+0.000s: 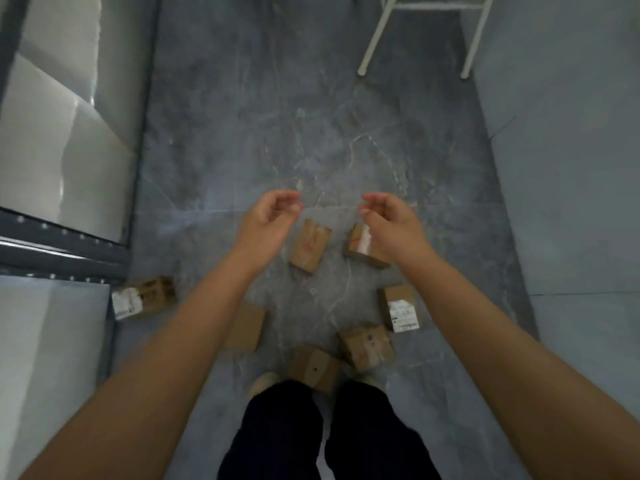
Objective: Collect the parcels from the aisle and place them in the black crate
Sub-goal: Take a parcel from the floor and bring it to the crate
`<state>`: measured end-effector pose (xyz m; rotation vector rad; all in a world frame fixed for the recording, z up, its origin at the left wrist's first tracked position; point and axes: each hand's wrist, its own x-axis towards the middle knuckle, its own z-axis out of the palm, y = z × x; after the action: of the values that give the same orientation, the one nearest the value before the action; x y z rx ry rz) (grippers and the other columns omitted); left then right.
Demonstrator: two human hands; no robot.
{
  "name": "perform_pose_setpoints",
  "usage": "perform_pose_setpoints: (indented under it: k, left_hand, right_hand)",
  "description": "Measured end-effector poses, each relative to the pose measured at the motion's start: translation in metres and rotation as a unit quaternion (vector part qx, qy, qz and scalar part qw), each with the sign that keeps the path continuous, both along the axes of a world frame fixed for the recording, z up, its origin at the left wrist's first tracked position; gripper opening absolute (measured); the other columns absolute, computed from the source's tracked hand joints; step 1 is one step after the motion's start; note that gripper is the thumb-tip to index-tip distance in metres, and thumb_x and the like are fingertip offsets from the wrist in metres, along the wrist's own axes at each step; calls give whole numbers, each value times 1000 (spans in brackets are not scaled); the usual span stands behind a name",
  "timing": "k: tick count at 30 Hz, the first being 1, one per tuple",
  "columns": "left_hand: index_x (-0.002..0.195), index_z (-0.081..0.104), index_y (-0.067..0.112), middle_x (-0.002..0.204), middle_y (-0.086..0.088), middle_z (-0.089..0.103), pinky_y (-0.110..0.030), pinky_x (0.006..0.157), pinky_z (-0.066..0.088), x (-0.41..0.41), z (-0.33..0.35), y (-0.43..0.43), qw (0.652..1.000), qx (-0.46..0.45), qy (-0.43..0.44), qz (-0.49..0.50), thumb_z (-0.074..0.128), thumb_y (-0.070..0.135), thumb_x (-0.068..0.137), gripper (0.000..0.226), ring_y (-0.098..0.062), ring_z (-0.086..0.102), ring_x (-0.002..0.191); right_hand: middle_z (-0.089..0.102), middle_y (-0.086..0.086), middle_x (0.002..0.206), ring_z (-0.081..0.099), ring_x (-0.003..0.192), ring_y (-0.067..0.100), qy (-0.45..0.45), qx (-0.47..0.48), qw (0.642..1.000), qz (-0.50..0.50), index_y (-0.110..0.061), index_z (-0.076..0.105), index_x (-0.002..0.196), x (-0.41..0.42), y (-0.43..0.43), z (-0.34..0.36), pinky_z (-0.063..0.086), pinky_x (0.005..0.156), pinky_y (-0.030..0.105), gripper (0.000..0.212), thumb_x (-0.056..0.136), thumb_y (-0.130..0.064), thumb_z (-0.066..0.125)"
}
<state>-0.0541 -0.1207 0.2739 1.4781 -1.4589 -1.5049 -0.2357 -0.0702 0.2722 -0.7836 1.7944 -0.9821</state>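
Collected: none evident; black crate unseen.
Remaining: seven parcels (310, 250) on floor (311, 133).
Hands: left hand (268, 220), right hand (393, 221), fingers (284, 195) loosely curled, empty.

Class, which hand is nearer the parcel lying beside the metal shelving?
Left. The left hand hangs to the right of the shelf-side parcel; the right hand is farther right, over a taped parcel.
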Motion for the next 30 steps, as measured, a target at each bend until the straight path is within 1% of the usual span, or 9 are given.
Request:
perform_pose_setpoints:
  k: [5, 7, 10, 13, 16, 19, 23, 26, 30]
  left_hand:
    - [119, 55, 1, 107, -3, 57, -1, 74, 41, -4, -169, -5, 997, 3, -68, -46, 46, 0, 95, 25, 18, 56, 79]
    - [125, 52, 5, 119, -4, 54, -4, 81, 40, -5, -229, -10, 991, 2, -117, -57, 48, 7, 96, 29, 3, 56, 101]
    - [140, 37, 12, 147, -11, 35, -32, 109, 31, -9, -310, -22, 977, 30, -202, -52, 51, 24, 95, 48, -24, 36, 135]
    - [149, 19, 11, 155, -11, 23, -36, 115, 23, -16, -359, -28, 970, 87, -221, -48, 52, 32, 95, 66, -27, 25, 142]
    - [142, 34, 10, 140, -12, 47, -35, 105, 39, -25, -379, -27, 979, 144, -140, -45, 53, 27, 94, 54, -28, 45, 131]
    - [128, 48, 8, 117, -8, 59, -27, 88, 45, -32, -361, -13, 984, 130, -122, -23, 54, 20, 94, 37, -22, 57, 110]
    - [127, 43, 4, 115, -6, 54, -23, 81, 40, -31, -278, 2, 988, 100, -118, 13, 52, 21, 95, 37, -14, 52, 100]
    - [122, 43, 2, 113, -10, 56, -19, 74, 41, -30, -182, 6, 991, 75, -110, 26, 48, 19, 97, 31, -13, 55, 92]
    - [113, 40, 7, 94, 9, 48, 1, 61, 40, -28, -28, 5, 996, 40, -72, 17, 37, 18, 101, 17, 6, 47, 76]
  right_hand:
    - [59, 5, 94, 55, 67, -10, 7, 59, 996, 59, 4, 54, 119, -3, -5, -178, 44, 68, 7, 31, 88, 0, 57]
    - [59, 14, 113, 55, 87, 5, 7, 88, 993, 81, 0, 51, 124, -1, -7, -238, 44, 73, 12, 36, 89, -6, 58]
    - [41, 10, 143, 47, 121, 19, 1, 161, 981, 105, -10, 32, 141, 3, -17, -314, 40, 92, 27, 57, 91, -22, 56]
    - [29, 8, 152, 39, 133, 27, -75, 229, 967, 76, -16, 8, 150, 13, -27, -366, 40, 97, 35, 78, 90, -32, 55]
    - [43, 3, 143, 49, 122, 23, -175, 242, 953, 49, -20, 20, 147, 28, -33, -385, 42, 85, 27, 62, 94, -30, 50]
    - [63, 1, 113, 60, 89, 11, -204, 197, 958, 49, -21, 49, 123, 41, -25, -359, 48, 59, 13, 28, 95, -26, 50]
    - [63, 1, 108, 61, 95, 14, -185, 150, 971, 10, -19, 50, 115, 42, -9, -279, 52, 79, 28, 24, 92, -16, 53]
    - [61, 0, 114, 60, 106, 17, -166, 132, 977, 0, -18, 47, 124, 41, 0, -183, 49, 96, 39, 35, 90, -12, 53]
    - [62, -11, 109, 59, 102, 5, -133, 52, 990, 23, -21, 46, 128, 34, 3, -26, 50, 86, 21, 39, 91, -11, 53]
